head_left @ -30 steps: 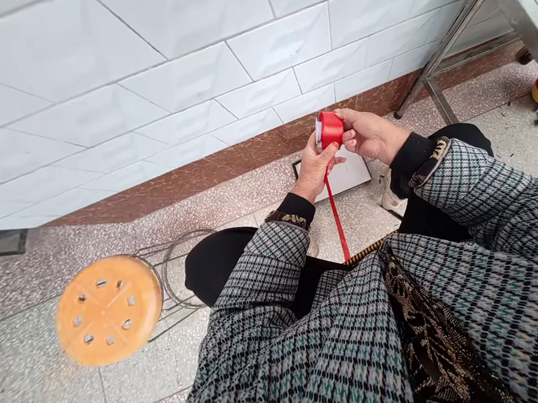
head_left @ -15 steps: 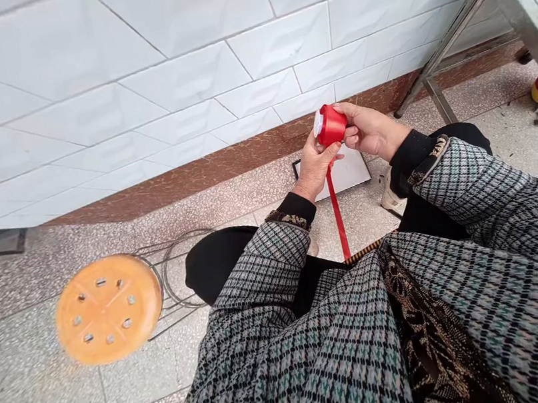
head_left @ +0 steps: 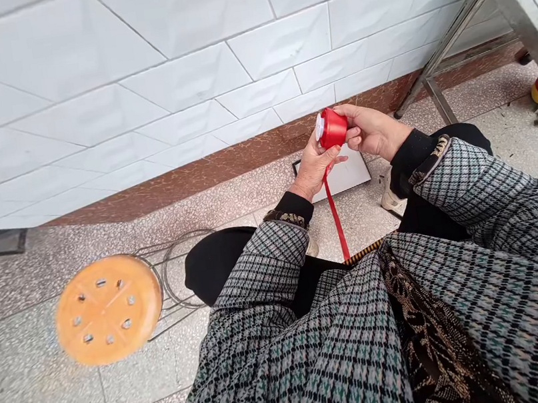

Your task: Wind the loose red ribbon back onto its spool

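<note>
A roll of red ribbon [head_left: 332,129] is held up in front of me between both hands. My left hand [head_left: 312,169] supports it from below and the left, thumb against the roll. My right hand [head_left: 372,130] grips it from the right with the fingertips. A loose strip of red ribbon [head_left: 336,218] hangs straight down from the roll to my lap. The roll's white core end faces left.
A round orange stool [head_left: 108,309] on a wire frame stands at the left on the speckled floor. A white flat board [head_left: 346,175] lies on the floor below the hands. A metal table [head_left: 520,2] and its legs are at the upper right. A white tiled wall runs behind.
The roll has turned slightly in my hands and shifted a little up and to the right. The hanging strip swayed slightly.
</note>
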Demonstrator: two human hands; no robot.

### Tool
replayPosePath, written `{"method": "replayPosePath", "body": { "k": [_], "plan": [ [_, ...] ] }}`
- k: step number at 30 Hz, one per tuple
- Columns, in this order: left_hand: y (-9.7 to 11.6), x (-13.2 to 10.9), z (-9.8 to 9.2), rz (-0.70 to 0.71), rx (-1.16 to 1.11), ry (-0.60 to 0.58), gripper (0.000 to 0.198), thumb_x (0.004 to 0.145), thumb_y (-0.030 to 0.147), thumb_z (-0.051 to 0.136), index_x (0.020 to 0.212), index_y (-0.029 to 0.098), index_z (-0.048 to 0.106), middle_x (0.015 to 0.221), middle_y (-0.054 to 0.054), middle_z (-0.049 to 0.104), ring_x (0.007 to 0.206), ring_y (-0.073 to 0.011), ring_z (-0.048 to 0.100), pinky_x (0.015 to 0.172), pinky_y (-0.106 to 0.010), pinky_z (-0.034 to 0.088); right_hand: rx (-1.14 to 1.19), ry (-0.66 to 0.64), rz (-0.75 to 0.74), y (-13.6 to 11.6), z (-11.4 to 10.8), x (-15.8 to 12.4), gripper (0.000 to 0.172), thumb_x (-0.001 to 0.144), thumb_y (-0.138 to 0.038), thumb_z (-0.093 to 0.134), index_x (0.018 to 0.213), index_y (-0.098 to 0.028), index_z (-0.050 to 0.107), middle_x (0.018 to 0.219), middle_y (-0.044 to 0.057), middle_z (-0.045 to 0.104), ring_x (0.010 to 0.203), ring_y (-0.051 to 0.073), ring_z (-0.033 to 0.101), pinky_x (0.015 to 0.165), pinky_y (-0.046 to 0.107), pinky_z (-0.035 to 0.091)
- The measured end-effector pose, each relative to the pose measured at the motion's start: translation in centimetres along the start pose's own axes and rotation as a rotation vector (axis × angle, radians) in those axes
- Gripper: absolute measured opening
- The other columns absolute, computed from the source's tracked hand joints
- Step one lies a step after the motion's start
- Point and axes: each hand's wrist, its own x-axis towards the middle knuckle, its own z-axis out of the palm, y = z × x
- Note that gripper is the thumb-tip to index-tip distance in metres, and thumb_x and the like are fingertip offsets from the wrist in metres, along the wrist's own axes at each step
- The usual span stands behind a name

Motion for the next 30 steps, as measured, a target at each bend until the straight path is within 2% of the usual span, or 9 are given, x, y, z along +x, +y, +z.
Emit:
{"method": "replayPosePath", "body": {
  "k": [3,6,9,12,15,18,23,26,30],
  "plan": [
    [0.3,-0.1,0.0,0.009,-0.019,-0.002,0.073,0.06,0.038,0.1,0.121,0.023,0.063,0.109,-0.004,0.076,0.095,-0.0188,0.074,0.084,-0.036,0.064,-0.033,-0.049,0.03,-0.2,-0.2,0.2,0.014,0.105,-0.02,0.057,0.091,-0.018,0.055,0.057,-0.006,0.044,0.04,0.003,0.021,0.033,0.014,0.019],
    [0.5,-0.4,0.1,-0.013,-0.031,0.003,0.071,0.061,0.037,0.1,0.119,0.023,0.062,0.085,0.002,0.073,0.077,-0.0141,0.072,0.084,-0.036,0.064,-0.053,-0.059,0.022,-0.1,-0.3,0.1,0.015,0.106,-0.022,0.057,0.092,-0.018,0.056,0.058,-0.006,0.046,0.04,0.003,0.021,0.034,0.014,0.019],
    [0.6,-0.7,0.3,-0.028,-0.06,0.037,0.065,0.067,0.039,0.097,0.119,0.023,0.062,0.062,0.011,0.059,0.05,-0.0066,0.058,0.085,-0.037,0.065,-0.091,-0.075,-0.058,0.7,0.0,-0.4,0.021,0.103,-0.03,0.068,0.09,-0.019,0.057,0.057,-0.008,0.043,0.041,0.004,0.025,0.036,0.015,0.025],
    [0.5,-0.8,0.6,-0.035,-0.102,0.093,0.055,0.073,0.043,0.094,0.113,0.022,0.062,0.058,0.013,0.054,0.043,-0.0031,0.048,0.088,-0.039,0.065,-0.16,-0.102,-0.151,1.7,0.5,-1.0,0.028,0.099,-0.035,0.075,0.085,-0.018,0.058,0.054,-0.007,0.044,0.043,0.005,0.03,0.039,0.016,0.03],
    [0.4,-0.8,1.1,-0.037,-0.118,0.096,0.053,0.074,0.043,0.094,0.111,0.022,0.063,0.067,0.008,0.063,0.055,-0.0072,0.061,0.088,-0.039,0.065,-0.185,-0.04,-0.216,2.0,0.9,-1.1,0.03,0.101,-0.032,0.072,0.08,-0.018,0.056,0.051,-0.008,0.041,0.042,0.005,0.03,0.038,0.016,0.027],
    [0.2,-0.7,1.4,-0.008,-0.083,0.084,0.053,0.074,0.039,0.093,0.115,0.022,0.064,0.092,-0.001,0.075,0.083,-0.0146,0.073,0.087,-0.038,0.065,-0.112,0.04,-0.241,1.6,0.8,-0.8,0.03,0.106,-0.026,0.064,0.08,-0.019,0.053,0.051,-0.01,0.037,0.04,0.004,0.024,0.036,0.015,0.022],
    [0.0,-0.5,1.2,0.012,0.006,0.084,0.059,0.075,0.039,0.091,0.125,0.023,0.065,0.127,-0.009,0.075,0.11,-0.0215,0.074,0.09,-0.037,0.065,-0.022,0.046,-0.182,0.9,0.7,-0.7,0.027,0.109,-0.018,0.053,0.082,-0.018,0.053,0.053,-0.009,0.04,0.038,0.003,0.023,0.034,0.012,0.021],
    [0.0,-0.4,0.8,-0.007,0.027,0.074,0.068,0.071,0.042,0.094,0.128,0.024,0.064,0.131,-0.01,0.074,0.116,-0.024,0.073,0.092,-0.037,0.065,-0.014,0.033,-0.128,0.7,0.7,-0.9,0.027,0.11,-0.017,0.049,0.084,-0.016,0.055,0.054,-0.008,0.043,0.037,0.002,0.025,0.033,0.011,0.023],
    [0.2,-0.4,0.5,-0.018,-0.019,0.043,0.067,0.067,0.042,0.097,0.123,0.024,0.066,0.121,-0.008,0.076,0.109,-0.0224,0.074,0.093,-0.039,0.065,-0.01,0.018,-0.08,0.6,0.6,-1.0,0.023,0.109,-0.016,0.052,0.087,-0.015,0.058,0.056,-0.006,0.047,0.037,0.002,0.028,0.032,0.011,0.025]
  ]
}}
